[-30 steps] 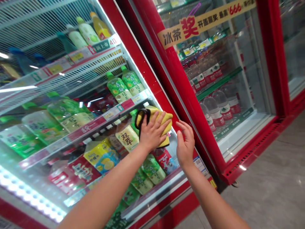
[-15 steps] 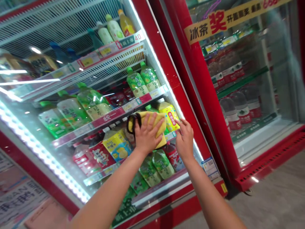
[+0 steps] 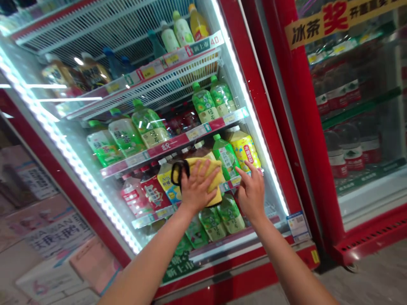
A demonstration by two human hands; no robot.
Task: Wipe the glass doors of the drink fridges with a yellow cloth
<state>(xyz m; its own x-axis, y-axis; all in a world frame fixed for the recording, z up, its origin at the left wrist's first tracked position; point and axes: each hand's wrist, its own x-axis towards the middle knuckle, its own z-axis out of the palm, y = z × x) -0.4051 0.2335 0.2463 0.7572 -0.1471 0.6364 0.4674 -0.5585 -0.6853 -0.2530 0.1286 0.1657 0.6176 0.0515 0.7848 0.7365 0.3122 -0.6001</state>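
Observation:
My left hand (image 3: 197, 188) lies with fingers spread over a folded yellow cloth (image 3: 215, 200) with a dark edge, holding it flat against the glass door of a red drinks fridge (image 3: 270, 123). A black loop sticks out at the cloth's left side. To the right, my right hand (image 3: 252, 190) is empty, with its thumb and index finger apart; whether it touches the glass I cannot tell. Behind the glass near it stand a green bottle (image 3: 225, 157) and a yellow bottle (image 3: 245, 148). The cloth partly hides a yellow-and-blue carton (image 3: 168, 183).
Several green tea bottles (image 3: 149, 125) stand on the fridge shelves. A second red fridge (image 3: 295, 127) with bottles is at the right. Stacked boxes (image 3: 60, 228) sit at the lower left. Grey floor (image 3: 375, 279) shows at the lower right.
The view has shifted left, so the fridge shelves appear further right. Against the shelves, my left hand and the cloth have moved left. My right hand has also moved left over the glass.

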